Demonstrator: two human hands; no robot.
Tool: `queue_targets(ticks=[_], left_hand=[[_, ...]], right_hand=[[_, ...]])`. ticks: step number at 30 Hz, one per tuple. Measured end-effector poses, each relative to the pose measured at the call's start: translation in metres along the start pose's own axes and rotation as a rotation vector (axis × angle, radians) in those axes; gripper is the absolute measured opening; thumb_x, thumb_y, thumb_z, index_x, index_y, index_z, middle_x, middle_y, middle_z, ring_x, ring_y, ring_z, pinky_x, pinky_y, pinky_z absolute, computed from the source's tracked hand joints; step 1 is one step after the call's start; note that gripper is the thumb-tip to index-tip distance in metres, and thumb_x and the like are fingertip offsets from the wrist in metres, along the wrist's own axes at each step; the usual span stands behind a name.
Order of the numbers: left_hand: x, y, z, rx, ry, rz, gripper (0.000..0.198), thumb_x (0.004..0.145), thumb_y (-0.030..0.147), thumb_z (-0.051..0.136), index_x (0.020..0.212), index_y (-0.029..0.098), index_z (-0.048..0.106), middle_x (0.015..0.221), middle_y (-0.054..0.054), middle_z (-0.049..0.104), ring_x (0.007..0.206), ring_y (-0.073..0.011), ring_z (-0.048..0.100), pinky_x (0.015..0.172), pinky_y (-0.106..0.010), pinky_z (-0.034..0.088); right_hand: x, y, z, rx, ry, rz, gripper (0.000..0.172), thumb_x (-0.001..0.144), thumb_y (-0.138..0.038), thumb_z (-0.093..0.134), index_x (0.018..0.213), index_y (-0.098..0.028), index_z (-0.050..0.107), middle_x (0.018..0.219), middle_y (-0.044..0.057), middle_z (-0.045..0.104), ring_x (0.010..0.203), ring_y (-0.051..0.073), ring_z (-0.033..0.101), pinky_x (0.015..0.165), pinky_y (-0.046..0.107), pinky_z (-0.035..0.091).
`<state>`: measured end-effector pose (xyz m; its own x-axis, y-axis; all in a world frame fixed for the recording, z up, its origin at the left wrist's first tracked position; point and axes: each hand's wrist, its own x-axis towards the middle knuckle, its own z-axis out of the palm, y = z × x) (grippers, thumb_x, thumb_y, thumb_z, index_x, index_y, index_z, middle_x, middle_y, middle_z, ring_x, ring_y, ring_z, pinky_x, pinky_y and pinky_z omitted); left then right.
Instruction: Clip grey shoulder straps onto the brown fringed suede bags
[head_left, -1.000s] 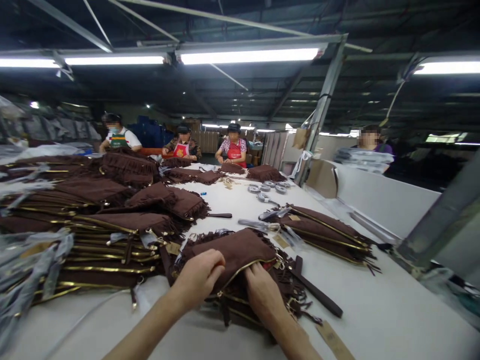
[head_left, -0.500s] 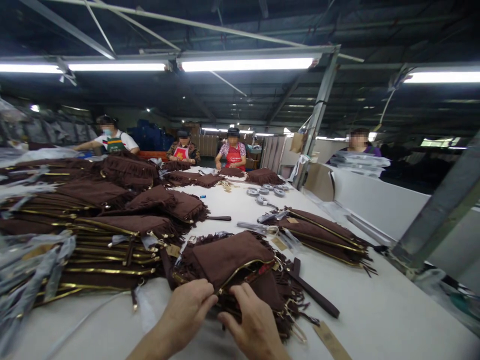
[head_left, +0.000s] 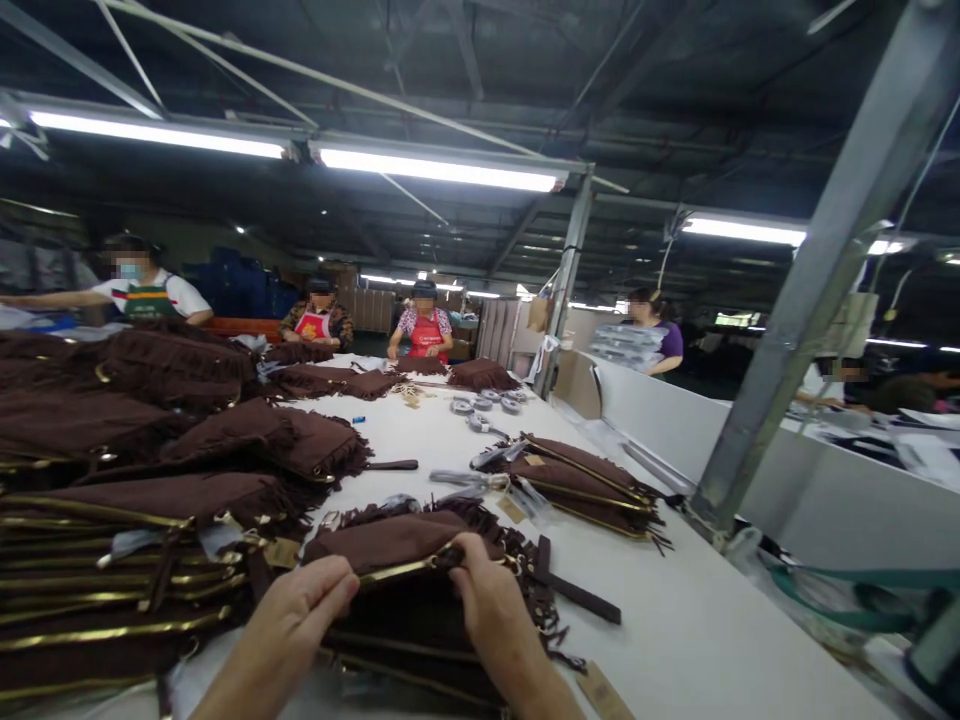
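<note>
A: Grip state, your left hand (head_left: 306, 606) and right hand (head_left: 493, 610)?
B: Both closed: you pinch the brown fringed bag (head_left: 394, 536) along its gold zip (head_left: 397, 572), left grip at one end, right grip farther along.
A: Bag position?
B: Toward the near edge of the bench (head_left: 690, 635), beside the stacked bags (head_left: 180, 495).

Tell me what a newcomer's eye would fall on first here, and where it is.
Probably the heap of dark brown bags with gold zips, filling the left side. Then, front and centre, the left hand and right hand grip the zipped edge of one brown bag. Above, bright strip lights cut across the dark background.
</note>
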<state>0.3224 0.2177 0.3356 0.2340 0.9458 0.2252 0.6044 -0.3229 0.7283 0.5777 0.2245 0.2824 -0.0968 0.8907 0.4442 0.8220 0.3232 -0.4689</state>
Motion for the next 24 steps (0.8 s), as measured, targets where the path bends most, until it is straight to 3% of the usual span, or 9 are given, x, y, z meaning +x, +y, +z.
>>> queue_targets(ticks=[3,5,6,8,10,13,15,18,24], left_hand=[[-0.002,-0.016,-0.014,-0.050,0.048,-0.028,0.049,0.083,0.064,0.037,0.060,0.021,0.045,0.064,0.000,0.050,0.066,-0.0188,0.050,0.063,-0.027,0.038],[-0.002,-0.018,-0.015,-0.095,0.033,-0.032,0.052,0.082,0.066,0.038,0.059,0.020,0.048,0.064,0.000,0.051,0.065,-0.0191,0.052,0.062,-0.026,0.041],[-0.002,-0.015,-0.013,-0.115,0.028,-0.021,0.052,0.081,0.067,0.039,0.058,0.020,0.048,0.062,0.000,0.051,0.064,-0.0188,0.052,0.061,-0.026,0.042],[0.000,0.002,-0.007,-0.155,0.028,0.029,0.051,0.082,0.065,0.041,0.057,0.020,0.048,0.061,0.000,0.051,0.062,-0.0179,0.053,0.059,-0.025,0.044],[0.005,0.027,-0.003,-0.187,0.055,0.107,0.048,0.084,0.061,0.044,0.058,0.021,0.049,0.061,0.000,0.054,0.061,-0.0172,0.054,0.058,-0.023,0.046],[0.018,0.062,-0.004,-0.200,0.124,0.206,0.044,0.086,0.057,0.047,0.062,0.021,0.056,0.066,0.000,0.061,0.066,-0.0175,0.059,0.059,-0.021,0.049],[0.029,0.071,-0.007,-0.183,0.145,0.246,0.038,0.088,0.053,0.046,0.075,0.022,0.065,0.078,0.000,0.068,0.077,-0.0188,0.064,0.068,-0.021,0.053],[0.041,0.048,0.001,-0.084,0.117,0.274,0.034,0.093,0.043,0.044,0.110,0.025,0.067,0.109,-0.001,0.071,0.103,-0.0206,0.065,0.091,-0.027,0.052],[0.034,-0.053,0.056,0.343,-0.145,0.280,0.047,0.091,0.042,0.052,0.136,0.028,0.055,0.143,-0.006,0.052,0.132,-0.0297,0.047,0.111,-0.049,0.038]], right_hand=[[-0.004,0.055,-0.031,-0.141,-0.051,0.238,0.026,0.090,-0.011,0.034,0.099,-0.020,0.056,0.074,0.006,0.071,0.071,0.025,0.069,0.065,0.032,0.050],[-0.008,0.073,-0.042,-0.200,-0.061,0.265,0.028,0.089,-0.013,0.035,0.103,-0.019,0.059,0.084,0.011,0.073,0.081,0.029,0.070,0.072,0.040,0.053],[-0.009,0.073,-0.043,-0.224,-0.076,0.234,0.032,0.086,-0.015,0.042,0.113,-0.018,0.058,0.102,0.015,0.072,0.096,0.033,0.068,0.082,0.047,0.052],[-0.008,0.055,-0.037,-0.228,-0.154,0.077,0.068,0.073,-0.019,0.060,0.140,-0.017,0.043,0.142,0.018,0.051,0.131,0.041,0.044,0.103,0.062,0.037],[0.000,0.026,-0.026,-0.148,-0.245,-0.135,0.102,0.062,-0.021,0.070,0.152,-0.017,0.022,0.157,0.016,0.027,0.142,0.042,0.021,0.113,0.066,0.022],[0.029,-0.004,-0.021,0.038,-0.160,-0.312,0.082,0.071,-0.011,0.055,0.150,-0.017,0.031,0.148,0.012,0.044,0.136,0.027,0.042,0.112,0.047,0.038],[0.056,-0.001,-0.036,0.036,-0.037,-0.365,0.068,0.074,-0.002,0.044,0.141,-0.016,0.046,0.137,0.011,0.057,0.126,0.021,0.054,0.106,0.037,0.046],[0.100,0.034,-0.085,-0.195,0.082,-0.401,0.058,0.076,0.000,0.039,0.130,-0.013,0.058,0.128,0.014,0.064,0.119,0.023,0.060,0.104,0.038,0.048],[0.164,0.144,-0.180,-0.661,0.440,-0.169,0.056,0.086,-0.004,0.042,0.140,-0.016,0.046,0.141,0.012,0.053,0.128,0.025,0.052,0.106,0.040,0.045]])
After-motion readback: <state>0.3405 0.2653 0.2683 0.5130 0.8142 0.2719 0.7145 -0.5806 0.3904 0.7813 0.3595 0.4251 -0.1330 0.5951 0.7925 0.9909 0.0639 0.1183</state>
